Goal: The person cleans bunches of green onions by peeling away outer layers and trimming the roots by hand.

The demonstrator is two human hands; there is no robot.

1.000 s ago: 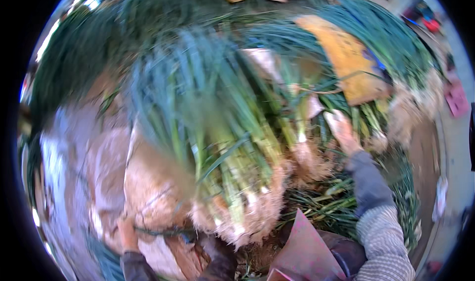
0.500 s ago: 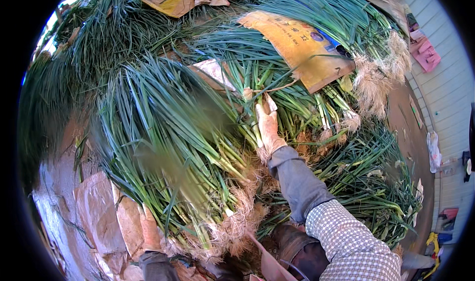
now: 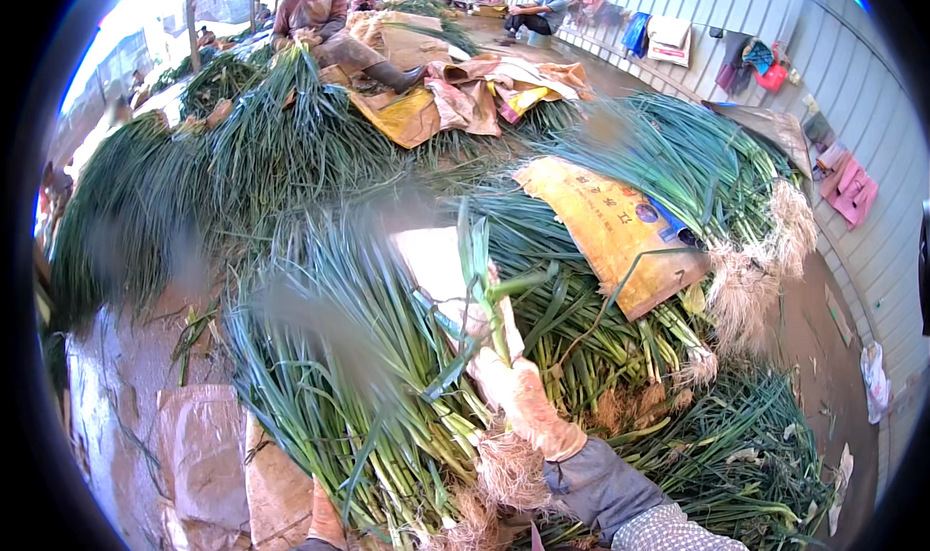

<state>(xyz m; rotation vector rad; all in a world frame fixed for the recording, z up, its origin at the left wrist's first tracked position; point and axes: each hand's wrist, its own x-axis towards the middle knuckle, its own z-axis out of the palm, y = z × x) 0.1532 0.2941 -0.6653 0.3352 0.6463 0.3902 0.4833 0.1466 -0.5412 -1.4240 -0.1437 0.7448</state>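
Observation:
A big bundle of green onions (image 3: 358,357) lies slanted in front of me, its pale hairy roots toward me and its long leaves pointing away. Against its lower left side, my gloved left hand (image 3: 326,517) holds the bundle near the root end; leaves hide most of the fingers. My gloved right hand (image 3: 528,406) reaches over the bundle's right side, its fingers closed round a green onion stalk (image 3: 499,333) that stands up from the grip with bent leaves. Just beyond it lies a pale sheet (image 3: 436,260).
More green onions (image 3: 668,173) lie at the right under a yellow printed sack (image 3: 610,231). Loose leaves (image 3: 736,444) are heaped at the lower right. A seated person (image 3: 315,18) is at the far left among more onions. A corrugated wall (image 3: 823,76) runs along the right.
The view has tilted up, bringing in people and the wall farther off. My right hand has lifted, and the stalk in it now stands more upright. My left hand stays by the bundle.

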